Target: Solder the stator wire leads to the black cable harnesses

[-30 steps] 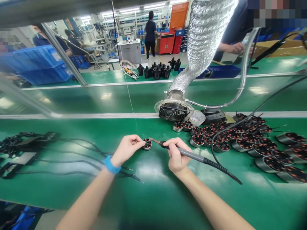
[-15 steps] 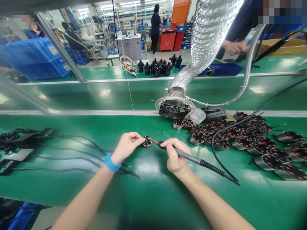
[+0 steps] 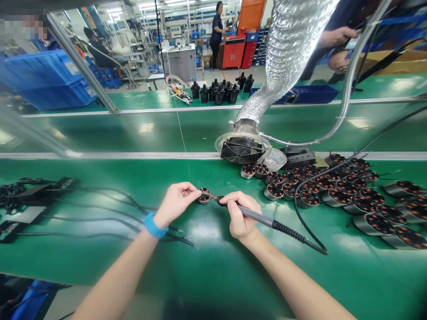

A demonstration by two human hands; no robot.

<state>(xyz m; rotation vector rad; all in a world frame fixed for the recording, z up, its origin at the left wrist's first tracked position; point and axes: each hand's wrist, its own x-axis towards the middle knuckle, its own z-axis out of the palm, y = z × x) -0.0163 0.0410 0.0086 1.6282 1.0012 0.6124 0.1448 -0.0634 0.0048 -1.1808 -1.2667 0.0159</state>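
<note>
Green tabletop [image 3: 207, 275] spreads beneath my work, with one small metal ring [image 3: 204, 202] in the middle, between my two hands. My right hand [image 3: 242, 215] grips a soldering iron [image 3: 265, 219], its tip over the ring; my left hand [image 3: 178, 202] has thumb and finger pinched together at the ring's left edge, on what I cannot tell. I judge this ring partway done, though no finished joint shows. Many similar rings [image 3: 308, 198] sit to the right, finished or waiting, I can't tell; the cables [image 3: 96, 218] at left lie loose.
</note>
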